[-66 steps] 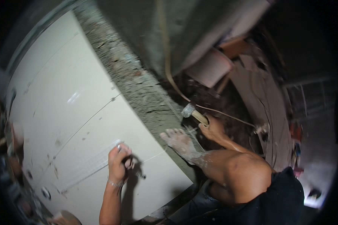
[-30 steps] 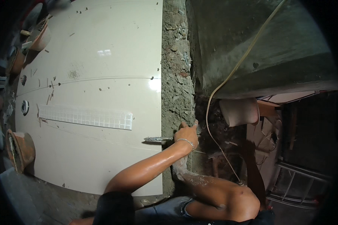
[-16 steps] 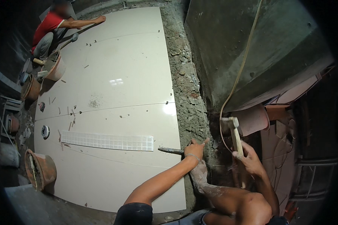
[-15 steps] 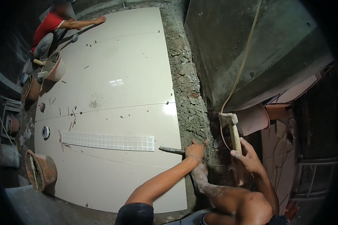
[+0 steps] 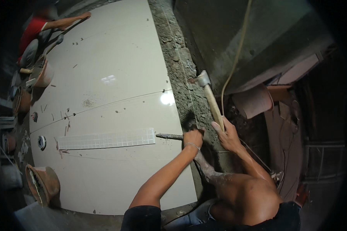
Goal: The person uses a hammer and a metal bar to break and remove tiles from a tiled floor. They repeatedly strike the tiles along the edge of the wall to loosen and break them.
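In my closed left hand (image 5: 194, 138) is a dark, chisel-like metal bar (image 5: 170, 136), one end sticking out leftward over the tile's edge. Its other end is hidden by my fingers. My right hand (image 5: 227, 135) wraps the lower part of a wooden-handled hammer (image 5: 214, 104), whose thick grey head points up and away over the mortar strip (image 5: 185, 77). A taut string (image 5: 188, 89) runs along that strip toward my left hand. Close to the bar's outer end, a white gridded strip (image 5: 108, 139) lies on the large cream tiles (image 5: 131, 65).
Buckets (image 5: 46, 183) stand along the left side, with a tape roll (image 5: 41, 142) nearby. At the far left a co-worker in a red shirt (image 5: 31, 34) crouches, reaching over the tiles. A hanging cable (image 5: 237, 57), concrete wall (image 5: 273, 34) and tipped pale bucket (image 5: 254, 101) are on the right.
My right hand has swung the hammer up and to the left, closer to the mortar strip. The left hand still grips the bar. The whole view has shifted slightly.
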A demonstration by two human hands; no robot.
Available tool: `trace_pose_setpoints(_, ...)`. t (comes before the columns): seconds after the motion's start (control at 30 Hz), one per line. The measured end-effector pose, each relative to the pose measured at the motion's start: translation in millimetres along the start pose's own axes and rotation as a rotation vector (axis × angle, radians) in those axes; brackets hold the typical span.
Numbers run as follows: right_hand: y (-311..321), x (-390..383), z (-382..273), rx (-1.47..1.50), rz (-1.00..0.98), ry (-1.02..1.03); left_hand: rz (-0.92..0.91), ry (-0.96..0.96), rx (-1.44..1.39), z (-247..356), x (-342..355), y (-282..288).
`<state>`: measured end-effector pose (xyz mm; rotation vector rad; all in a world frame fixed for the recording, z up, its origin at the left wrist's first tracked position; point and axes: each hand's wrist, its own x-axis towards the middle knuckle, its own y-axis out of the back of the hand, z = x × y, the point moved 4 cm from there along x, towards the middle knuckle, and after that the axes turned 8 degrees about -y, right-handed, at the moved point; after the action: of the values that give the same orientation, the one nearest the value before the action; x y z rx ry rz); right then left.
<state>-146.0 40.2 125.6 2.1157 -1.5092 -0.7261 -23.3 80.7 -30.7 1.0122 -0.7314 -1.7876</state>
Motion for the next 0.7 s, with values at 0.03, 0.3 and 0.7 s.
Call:
trace_pose_setpoints(0.03, -7, 5, 1, -0.110, -0.001, -0.035, 0.060, -0.053, 0.032, -1, -2, 4)
trace_pose_setpoints(0.3, -53, 12, -21, -0.055, -0.055, -0.003, 0.135, -0.143, -0.023, -11, -12, -11)
trace_pose_setpoints(0.7, -47, 54, 0, -0.266, 0.033, -0.324, 0.194, -0.229, 0.227, -9, -22, -26)
